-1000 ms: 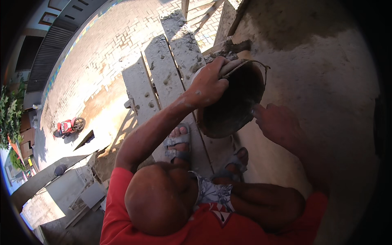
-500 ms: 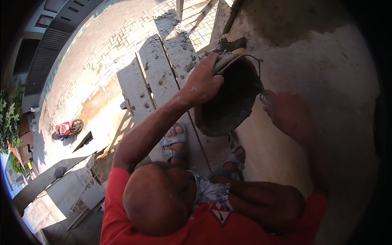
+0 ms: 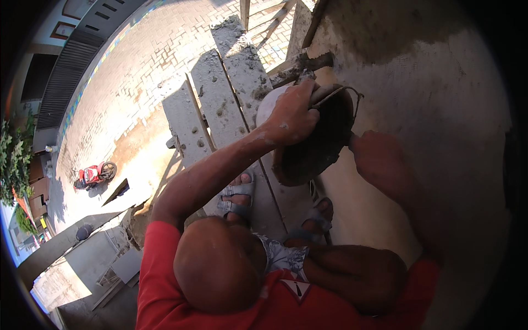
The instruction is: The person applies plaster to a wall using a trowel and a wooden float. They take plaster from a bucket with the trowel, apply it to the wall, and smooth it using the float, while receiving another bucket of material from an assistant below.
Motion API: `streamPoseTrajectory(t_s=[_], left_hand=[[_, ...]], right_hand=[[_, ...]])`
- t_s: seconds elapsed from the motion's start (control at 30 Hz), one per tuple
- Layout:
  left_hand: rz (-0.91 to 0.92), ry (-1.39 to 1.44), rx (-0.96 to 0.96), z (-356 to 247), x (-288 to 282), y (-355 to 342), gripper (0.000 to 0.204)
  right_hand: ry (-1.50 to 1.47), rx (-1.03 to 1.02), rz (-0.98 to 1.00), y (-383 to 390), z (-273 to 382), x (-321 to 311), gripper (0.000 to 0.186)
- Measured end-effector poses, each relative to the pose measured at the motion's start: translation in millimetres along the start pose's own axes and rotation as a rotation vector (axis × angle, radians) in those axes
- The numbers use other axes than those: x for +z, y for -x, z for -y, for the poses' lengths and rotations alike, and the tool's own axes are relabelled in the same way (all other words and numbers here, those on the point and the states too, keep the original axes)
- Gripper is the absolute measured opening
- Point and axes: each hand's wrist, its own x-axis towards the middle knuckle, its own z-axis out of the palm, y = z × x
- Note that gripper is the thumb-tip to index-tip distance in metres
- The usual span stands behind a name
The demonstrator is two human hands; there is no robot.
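My left hand (image 3: 294, 114) is closed round the rim of a mortar bucket (image 3: 316, 146), which tilts so that its dark inside shows. Pale outside wall shows beside my wrist, and a thin bent handle (image 3: 358, 99) arcs over the far rim. At the bucket's right edge, my right hand (image 3: 379, 157) is closed in deep shade on a small trowel-like tool (image 3: 351, 141). Only a little of that tool shows between the fingers and the bucket. How much mortar lies inside cannot be made out.
Mortar-spattered planks (image 3: 212, 91) with gaps between them lie under my sandalled feet (image 3: 239, 192). A plastered wall (image 3: 418, 104) with a damp dark patch rises on the right. Wooden posts (image 3: 300, 27) stand at the far end. Below left, a red motorbike (image 3: 94, 175) stands on the paved ground.
The bucket and my left hand have shifted slightly right and nearer. My right hand stays beside the rim, and less of its tool shows now.
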Motion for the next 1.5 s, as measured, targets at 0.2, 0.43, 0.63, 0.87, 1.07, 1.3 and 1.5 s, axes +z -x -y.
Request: streamPoseTrajectory(t_s=[0.2, 0.43, 0.63, 0.87, 1.07, 1.3, 1.5], left_hand=[[0.009, 0.023, -0.031, 10.3, -12.7, 4.7, 0.036], [0.053, 0.055, -0.07, 19.5, -28.5, 9.8, 0.037], [0.155, 0.049, -0.069, 3.6, -23.4, -2.2, 0.036], [0.115, 0.107, -0.076, 26.9, -43.0, -7.2, 0.037], [0.117, 0.062, -0.023, 9.1, -18.0, 0.0, 0.031], [0.176, -0.043, 0.043, 0.2, -4.1, 2.7, 0.04], [0.166, -0.006, 0.041, -7.4, 13.2, 2.2, 0.033]], right_hand=[[0.045, -0.091, -0.022, -11.9, 42.0, 37.7, 0.02], [0.006, 0.048, -0.149, 4.0, 6.3, 21.8, 0.026], [0.119, -0.024, -0.247, -2.9, 16.7, 77.0, 0.034], [0.117, -0.059, -0.313, 31.6, 5.9, 66.8, 0.033], [-0.096, 0.148, -0.129, 42.3, -0.6, 25.1, 0.027], [-0.13, 0.13, -0.009, 13.2, -6.9, 39.3, 0.024], [-0.405, -0.071, 0.083, -10.3, -0.3, 65.4, 0.028]])
